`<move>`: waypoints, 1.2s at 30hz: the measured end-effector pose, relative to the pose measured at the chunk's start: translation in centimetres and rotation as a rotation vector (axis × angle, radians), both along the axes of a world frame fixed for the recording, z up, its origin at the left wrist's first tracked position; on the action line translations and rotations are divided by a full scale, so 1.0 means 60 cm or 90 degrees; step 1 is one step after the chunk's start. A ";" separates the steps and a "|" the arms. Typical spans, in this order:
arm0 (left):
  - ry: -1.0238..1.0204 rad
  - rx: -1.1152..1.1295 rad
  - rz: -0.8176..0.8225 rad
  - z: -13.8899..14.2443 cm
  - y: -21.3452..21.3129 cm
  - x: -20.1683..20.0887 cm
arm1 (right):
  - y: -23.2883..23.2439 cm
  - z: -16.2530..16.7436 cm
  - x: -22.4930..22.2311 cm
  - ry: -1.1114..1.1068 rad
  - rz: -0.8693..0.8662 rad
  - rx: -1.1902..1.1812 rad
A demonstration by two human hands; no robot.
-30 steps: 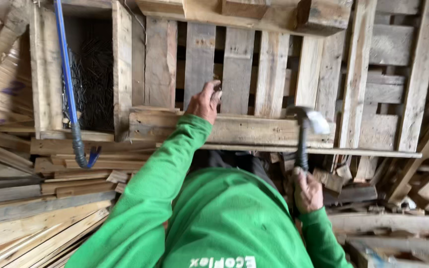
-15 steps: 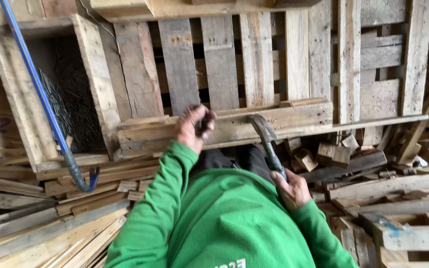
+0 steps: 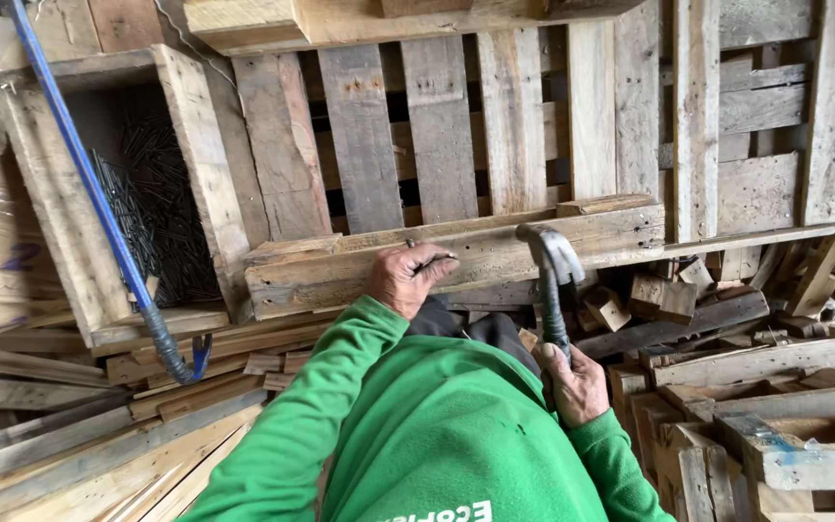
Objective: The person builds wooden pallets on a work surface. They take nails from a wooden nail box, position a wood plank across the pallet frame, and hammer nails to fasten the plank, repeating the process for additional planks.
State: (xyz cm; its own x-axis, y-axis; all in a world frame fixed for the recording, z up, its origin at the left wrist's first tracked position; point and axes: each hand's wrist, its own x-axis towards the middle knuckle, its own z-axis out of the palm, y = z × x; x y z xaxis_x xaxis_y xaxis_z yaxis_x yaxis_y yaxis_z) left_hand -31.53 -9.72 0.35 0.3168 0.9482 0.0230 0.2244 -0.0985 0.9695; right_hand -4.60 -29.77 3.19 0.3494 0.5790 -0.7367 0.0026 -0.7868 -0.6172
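Fingers: those of the left hand are pinched together on a small nail held against the top of the thick plank; those of the right hand are wrapped tight round the hammer handle.
Nail: seen at frame centre, just left of the hammer head; how it stands cannot be told.
Hammer axis: the handle runs nearly upright in the picture, from the right hand at lower centre-right up to the head, which is poised beside the plank's top edge, right of the pinched fingers and apart from them.
Plank axis: laid left to right across mid-frame, tilted slightly up at the right end.
Nearer hand: the left is on the nail; the right stays lower.
Edges: upright pallet slats are stood close behind the plank.
Open room: found below the plank, between green sleeves.
Left side: a blue pry bar is leaned beside a box of nails.
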 end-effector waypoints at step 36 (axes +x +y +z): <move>0.084 -0.028 0.056 -0.024 0.021 -0.002 | 0.022 0.202 0.011 0.209 0.155 0.698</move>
State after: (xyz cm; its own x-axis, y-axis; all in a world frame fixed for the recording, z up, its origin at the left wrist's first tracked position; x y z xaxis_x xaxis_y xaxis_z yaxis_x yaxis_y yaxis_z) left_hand -31.66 -8.48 -1.11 0.2299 0.9716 -0.0553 0.3556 -0.0310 0.9341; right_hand -3.95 -28.46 15.31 0.0271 0.9859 0.1651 -0.2065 0.1671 -0.9641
